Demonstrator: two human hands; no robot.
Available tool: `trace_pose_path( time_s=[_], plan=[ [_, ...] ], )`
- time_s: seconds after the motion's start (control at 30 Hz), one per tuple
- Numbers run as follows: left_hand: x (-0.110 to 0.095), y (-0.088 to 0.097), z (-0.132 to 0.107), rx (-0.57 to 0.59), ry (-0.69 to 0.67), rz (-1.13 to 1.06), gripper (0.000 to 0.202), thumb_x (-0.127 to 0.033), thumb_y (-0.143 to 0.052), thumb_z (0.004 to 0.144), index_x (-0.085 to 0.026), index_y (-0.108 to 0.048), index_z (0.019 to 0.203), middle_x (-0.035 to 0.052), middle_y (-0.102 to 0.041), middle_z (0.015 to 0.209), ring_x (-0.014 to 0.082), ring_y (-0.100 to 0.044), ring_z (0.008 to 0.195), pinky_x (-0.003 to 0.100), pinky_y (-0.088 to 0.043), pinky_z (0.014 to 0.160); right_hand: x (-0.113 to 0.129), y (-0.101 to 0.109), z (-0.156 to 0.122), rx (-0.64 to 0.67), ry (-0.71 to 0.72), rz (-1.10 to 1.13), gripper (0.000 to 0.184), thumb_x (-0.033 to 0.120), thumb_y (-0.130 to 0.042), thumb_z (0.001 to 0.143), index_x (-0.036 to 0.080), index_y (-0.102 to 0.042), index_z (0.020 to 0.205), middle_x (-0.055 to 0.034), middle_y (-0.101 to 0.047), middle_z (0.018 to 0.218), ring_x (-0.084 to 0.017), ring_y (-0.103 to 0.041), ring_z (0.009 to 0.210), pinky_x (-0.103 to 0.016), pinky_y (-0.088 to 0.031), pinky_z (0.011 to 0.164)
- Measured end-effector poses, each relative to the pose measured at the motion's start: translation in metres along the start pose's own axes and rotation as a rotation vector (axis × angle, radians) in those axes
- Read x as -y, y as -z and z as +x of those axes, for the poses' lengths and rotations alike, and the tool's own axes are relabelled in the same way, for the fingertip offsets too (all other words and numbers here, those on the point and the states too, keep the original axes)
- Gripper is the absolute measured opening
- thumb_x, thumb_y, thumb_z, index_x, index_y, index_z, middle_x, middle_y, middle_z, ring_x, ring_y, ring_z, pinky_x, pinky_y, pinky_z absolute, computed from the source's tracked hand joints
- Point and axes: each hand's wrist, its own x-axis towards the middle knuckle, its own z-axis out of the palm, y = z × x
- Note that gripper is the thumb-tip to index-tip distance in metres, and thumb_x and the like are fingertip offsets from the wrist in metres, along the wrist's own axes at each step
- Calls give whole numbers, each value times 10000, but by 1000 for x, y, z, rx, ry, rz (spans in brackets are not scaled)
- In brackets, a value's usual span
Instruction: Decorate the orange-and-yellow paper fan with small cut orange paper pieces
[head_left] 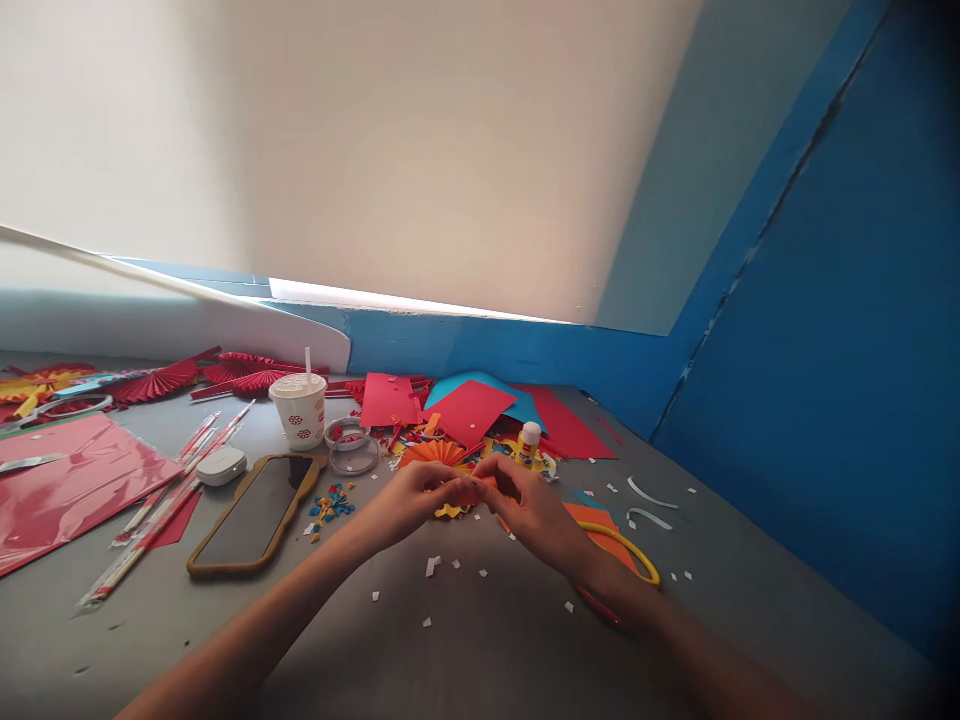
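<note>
My left hand (420,500) and my right hand (529,505) meet above the middle of the table, fingertips together. Both pinch a small piece of orange paper (489,483), mostly covered by the fingers. Just behind them lies an orange pleated paper fan (433,456). A glue stick with a white cap (530,434) stands beyond my right hand. Under my right forearm are an orange sheet (600,530) and a yellow ring-shaped handle (637,552), partly hidden. Blue and yellow paper scraps (330,505) are heaped to the left of my left hand.
Left of my hands are a phone (247,520), a white case (221,465), a paper cup with straw (298,415) and tape rolls (354,452). Wrapped straws (180,480) and plastic-covered red paper (67,480) lie farther left. Red sheets (476,410) lie behind, before a blue wall (810,440).
</note>
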Motion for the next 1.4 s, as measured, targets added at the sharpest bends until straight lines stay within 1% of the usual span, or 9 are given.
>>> trace_pose_path(
  time_s=[0.1,0.23,0.3,0.37,0.43,0.77,1.1,1.2,1.4],
  plan=[
    [-2,-3,0,-10,15,-45,476,-555,-454,909,-139,-672,833,3,-567,704,143,-505,665,236,-379,592,-2,1,1,-1,-18,27,328,525,-490,928,212,-587,917,-9,-615,805,-144,-523,647,-249,-393,544],
    [-5,-9,0,-40,48,-136,558,-553,-290,964,-134,-641,848,30,-600,765,151,-555,715,257,-438,657,-3,3,3,4,-47,74,362,562,-517,898,206,-572,859,25,-519,677,-134,-476,598,-245,-377,523],
    [-4,-11,1,-33,54,-161,509,-561,-378,940,-132,-643,866,36,-618,779,150,-571,721,258,-456,664,-3,3,3,20,-66,100,375,574,-523,890,204,-554,840,38,-487,641,-127,-459,571,-240,-368,504],
    [-1,-11,1,-18,49,-174,438,-548,-511,891,-132,-645,861,32,-632,771,145,-581,706,250,-464,658,-2,3,4,40,-83,123,385,581,-513,892,202,-542,836,37,-498,637,-122,-461,561,-235,-371,494],
    [1,-11,1,-9,44,-179,409,-528,-564,869,-130,-641,821,33,-647,753,140,-592,688,246,-471,655,-2,2,4,54,-98,138,393,582,-497,901,197,-539,834,33,-522,640,-117,-471,551,-233,-376,489],
    [-2,-12,-3,-39,87,-136,442,-505,-526,894,-116,-617,706,42,-656,654,144,-615,605,243,-485,590,-12,-1,4,30,-99,82,311,411,-505,967,148,-582,821,54,-525,648,-87,-509,529,-228,-440,515],
    [2,-10,-1,4,98,-198,420,-476,-535,899,-87,-683,844,110,-726,808,192,-687,760,295,-537,718,-14,-3,6,34,-174,30,272,383,-506,976,136,-619,963,-3,-645,820,-110,-614,632,-270,-528,595],
    [3,-11,0,-2,101,-209,395,-481,-578,874,-101,-684,876,89,-713,818,184,-674,778,281,-532,714,-15,-3,5,16,-158,-7,261,376,-512,973,138,-619,978,-13,-651,859,-122,-627,679,-285,-536,624],
    [4,-9,0,-6,109,-222,410,-508,-614,841,-105,-676,795,44,-669,712,149,-637,674,255,-522,665,-13,-4,3,8,-112,-79,278,385,-505,975,135,-619,933,-1,-637,813,-117,-614,653,-277,-525,608]
  ],
)
